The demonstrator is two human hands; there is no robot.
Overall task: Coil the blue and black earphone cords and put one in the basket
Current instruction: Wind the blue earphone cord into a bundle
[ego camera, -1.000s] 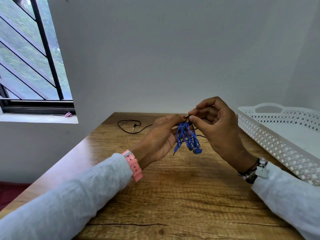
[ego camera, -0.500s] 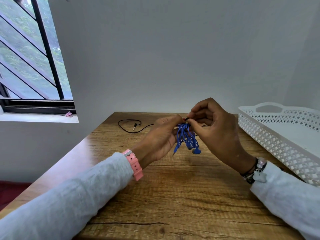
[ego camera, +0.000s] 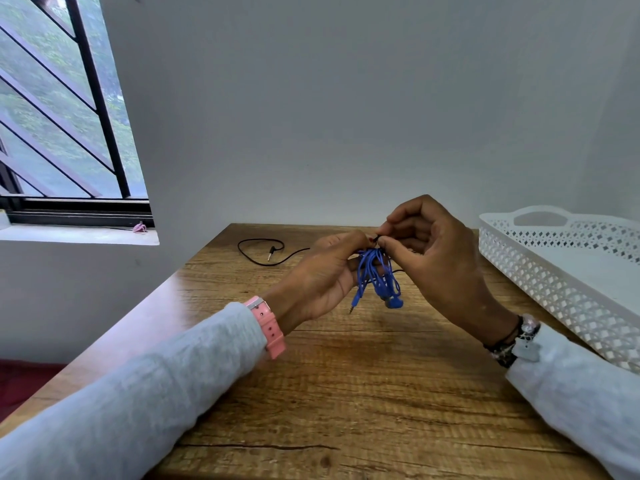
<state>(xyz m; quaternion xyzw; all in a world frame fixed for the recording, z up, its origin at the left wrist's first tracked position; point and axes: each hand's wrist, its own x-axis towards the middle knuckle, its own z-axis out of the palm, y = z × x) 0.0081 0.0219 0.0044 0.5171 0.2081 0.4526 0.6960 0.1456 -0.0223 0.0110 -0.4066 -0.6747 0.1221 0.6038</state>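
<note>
A bundle of blue earphone cord (ego camera: 375,278) hangs in loops above the wooden table, its plug and earbuds dangling below. My left hand (ego camera: 325,275) holds the bundle from the left with curled fingers. Just right of it, my right hand (ego camera: 433,251) pinches a thin black piece at the top of the bundle between thumb and forefinger. The black earphone cord (ego camera: 258,252) lies loose on the table at the back, its plug inside a loop; its far end runs behind my hands. The white basket (ego camera: 568,271) stands at the right.
The wooden table (ego camera: 346,393) ends against a grey wall behind. A window with black bars (ego camera: 69,116) is at the left, with a small pink thing on its sill (ego camera: 139,227). The table's left edge drops off toward a dark red floor.
My right hand has shifted slightly at the top of the blue bundle, its fingers turning a little. The bundle and my left hand stay in about the same place.
</note>
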